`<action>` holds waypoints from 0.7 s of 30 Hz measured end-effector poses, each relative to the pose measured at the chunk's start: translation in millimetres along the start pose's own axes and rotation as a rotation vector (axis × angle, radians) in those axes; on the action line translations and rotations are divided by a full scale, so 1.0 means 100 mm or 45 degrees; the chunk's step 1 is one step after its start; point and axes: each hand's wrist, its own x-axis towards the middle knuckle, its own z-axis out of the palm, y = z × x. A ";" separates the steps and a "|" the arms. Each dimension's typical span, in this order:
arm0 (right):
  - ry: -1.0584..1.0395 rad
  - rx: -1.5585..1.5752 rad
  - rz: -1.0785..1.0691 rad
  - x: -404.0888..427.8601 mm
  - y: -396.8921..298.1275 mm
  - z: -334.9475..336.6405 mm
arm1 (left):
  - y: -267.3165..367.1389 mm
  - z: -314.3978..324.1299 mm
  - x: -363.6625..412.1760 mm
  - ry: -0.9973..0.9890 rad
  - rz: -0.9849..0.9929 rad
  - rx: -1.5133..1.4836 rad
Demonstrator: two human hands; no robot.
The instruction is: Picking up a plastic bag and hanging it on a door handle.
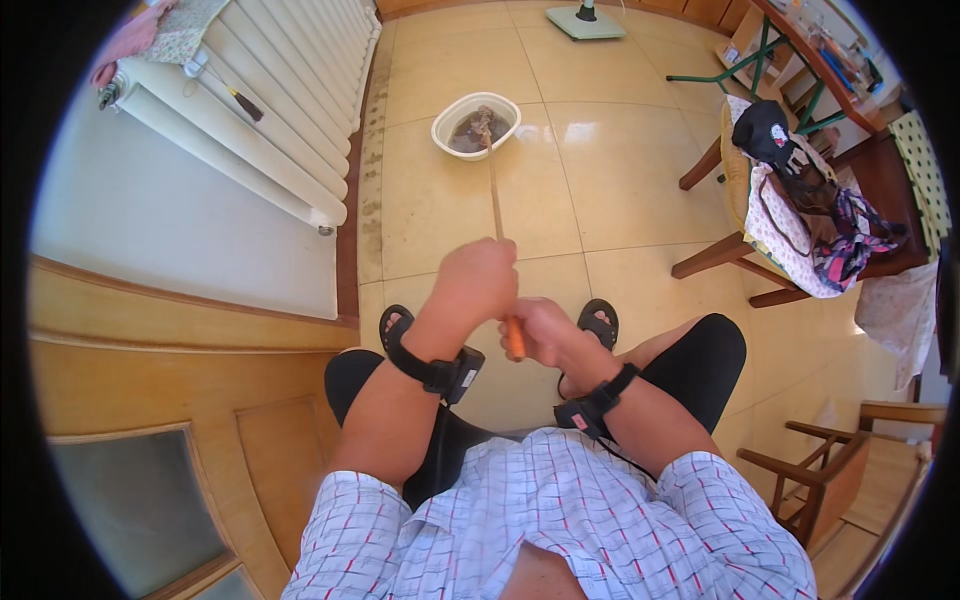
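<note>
My left hand [478, 279] is closed around the wooden handle of a small mop [494, 195]. Just below it, my right hand [546, 330] grips the same handle close to its orange end [515, 341]. From my hands the handle runs forward and down to an oval white plastic basin [444, 122] on the floor. Dark, murky water [466, 139] lies in the basin. The mop's greyish-brown cloth head [482, 124] rests in this water, partly under the surface.
A white radiator [277, 112] and a wooden door [187, 382] stand on the left. At right is a wooden chair [716, 256] holding a black cap [763, 131] and a patterned cloth bag. A fan base [586, 22] stands at the far end of the tiled floor [480, 390].
</note>
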 end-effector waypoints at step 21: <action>0.326 -0.480 -0.279 0.51 0.04 -0.22 | -0.30 -0.29 -0.25 0.082 -0.060 -0.097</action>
